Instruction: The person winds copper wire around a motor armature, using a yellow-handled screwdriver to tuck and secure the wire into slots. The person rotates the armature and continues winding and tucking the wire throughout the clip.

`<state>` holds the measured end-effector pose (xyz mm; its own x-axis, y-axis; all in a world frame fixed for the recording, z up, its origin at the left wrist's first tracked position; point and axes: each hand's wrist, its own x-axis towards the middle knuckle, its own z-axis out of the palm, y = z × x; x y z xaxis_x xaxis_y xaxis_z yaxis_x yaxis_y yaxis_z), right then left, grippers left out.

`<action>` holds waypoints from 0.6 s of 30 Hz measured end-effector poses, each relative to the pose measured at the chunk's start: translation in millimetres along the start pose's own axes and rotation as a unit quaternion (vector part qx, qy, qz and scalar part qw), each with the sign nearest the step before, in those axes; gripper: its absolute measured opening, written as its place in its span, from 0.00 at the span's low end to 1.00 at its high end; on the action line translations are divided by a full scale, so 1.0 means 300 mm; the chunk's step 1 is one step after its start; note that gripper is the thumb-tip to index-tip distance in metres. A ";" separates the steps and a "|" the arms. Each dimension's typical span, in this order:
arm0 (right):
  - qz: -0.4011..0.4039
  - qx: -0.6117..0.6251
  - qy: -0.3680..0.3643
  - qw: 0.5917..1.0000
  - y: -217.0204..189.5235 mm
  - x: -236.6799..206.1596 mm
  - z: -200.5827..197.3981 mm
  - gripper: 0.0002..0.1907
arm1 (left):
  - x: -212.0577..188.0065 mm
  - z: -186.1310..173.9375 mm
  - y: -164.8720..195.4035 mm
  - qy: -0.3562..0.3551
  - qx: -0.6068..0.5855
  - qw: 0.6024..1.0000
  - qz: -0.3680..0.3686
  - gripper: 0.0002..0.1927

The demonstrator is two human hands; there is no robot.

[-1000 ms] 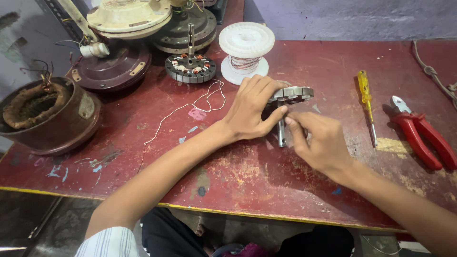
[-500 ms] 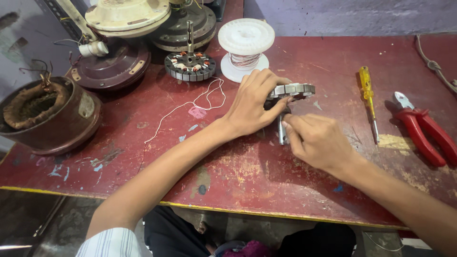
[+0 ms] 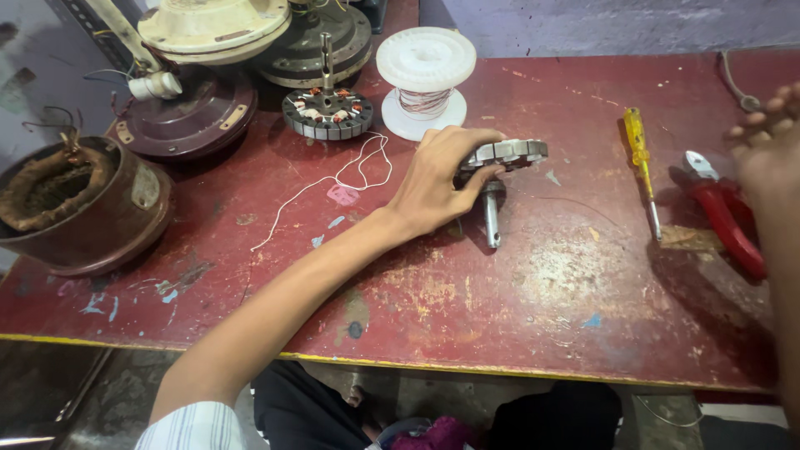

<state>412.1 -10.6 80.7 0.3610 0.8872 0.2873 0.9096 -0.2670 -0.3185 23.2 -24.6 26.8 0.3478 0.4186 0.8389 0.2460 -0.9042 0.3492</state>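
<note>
My left hand (image 3: 437,179) grips a round metal fan stator (image 3: 507,153), tilted on the red table (image 3: 500,283), with its steel shaft (image 3: 492,215) pointing toward me. My right hand (image 3: 771,146) is at the far right edge, fingers spread and holding nothing, blurred, hovering over the red-handled pliers (image 3: 727,217). A yellow-handled screwdriver (image 3: 641,162) lies between the stator and the pliers.
A white spool of thin wire (image 3: 425,79) and a second stator with copper windings (image 3: 327,110) stand at the back. Fan housings (image 3: 192,112) crowd the back left, a brown motor casing (image 3: 79,208) the left edge. A white string (image 3: 333,179) lies loose.
My right hand has left the stator's shaft and swung right to the pliers. The left hand keeps its hold on the stator.
</note>
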 end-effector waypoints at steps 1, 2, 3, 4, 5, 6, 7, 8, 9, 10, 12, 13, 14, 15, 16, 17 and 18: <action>-0.004 -0.030 0.030 0.999 -0.006 -0.005 -0.005 0.13 | 0.000 0.005 0.002 0.001 -0.014 1.000 -0.010 0.21; -0.009 -0.054 0.065 0.996 -0.031 -0.015 -0.009 0.14 | 0.000 0.007 0.003 0.001 -0.025 0.999 -0.020 0.23; -0.049 -0.050 0.125 0.990 -0.069 -0.039 -0.011 0.15 | 0.001 0.004 0.002 0.001 -0.034 0.999 -0.030 0.25; -0.128 -0.004 0.173 0.977 -0.119 -0.064 -0.017 0.16 | 0.003 0.007 0.001 0.004 -0.037 0.999 -0.025 0.25; -0.206 0.039 0.209 0.955 -0.175 -0.109 -0.010 0.18 | 0.003 0.011 0.001 0.008 -0.040 0.999 -0.021 0.25; -0.273 0.077 0.208 0.936 -0.230 -0.158 -0.007 0.19 | 0.004 0.011 -0.003 0.010 -0.041 0.999 -0.015 0.25; -0.333 0.117 0.154 0.923 -0.282 -0.220 0.004 0.21 | 0.003 0.009 -0.007 0.008 -0.033 0.999 -0.022 0.24; -0.394 0.146 0.088 0.903 -0.330 -0.281 0.023 0.23 | 0.004 0.012 -0.011 0.005 -0.027 0.999 -0.028 0.23; -0.446 0.165 0.070 0.877 -0.375 -0.321 0.032 0.24 | 0.002 0.014 -0.014 0.002 -0.022 0.999 -0.035 0.22; -0.491 0.182 0.065 0.850 -0.419 -0.345 0.044 0.24 | 0.000 0.013 -0.018 0.007 -0.024 0.999 -0.027 0.21; -0.515 0.195 0.028 0.834 -0.455 -0.357 0.031 0.22 | -0.002 0.017 -0.023 0.021 -0.032 0.999 -0.009 0.21; -0.500 0.193 0.000 0.844 -0.472 -0.346 0.027 0.20 | -0.006 0.020 -0.022 0.018 -0.032 0.999 -0.019 0.20; -0.485 0.193 -0.026 0.853 -0.488 -0.326 0.026 0.18 | -0.010 0.017 -0.022 0.013 -0.029 0.999 -0.027 0.19; -0.488 0.193 -0.044 0.850 -0.498 -0.307 0.023 0.19 | -0.012 0.015 -0.021 0.008 -0.027 0.999 -0.035 0.18; -0.490 0.191 -0.061 0.848 -0.503 -0.286 0.020 0.20 | -0.009 0.017 -0.022 0.009 -0.019 0.999 -0.026 0.19; -0.491 0.190 -0.080 0.846 -0.506 -0.271 0.019 0.21 | -0.007 0.015 -0.022 0.010 -0.012 1.000 -0.017 0.19; -0.475 0.193 -0.089 0.854 -0.509 -0.263 0.024 0.21 | -0.005 0.013 -0.022 0.010 -0.004 1.000 -0.010 0.19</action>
<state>243.3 -37.1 100.2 -0.5704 0.6860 0.4517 0.6261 0.7191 -0.3015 24.5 -19.1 21.7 0.3243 0.4347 0.8402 0.2462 -0.8963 0.3687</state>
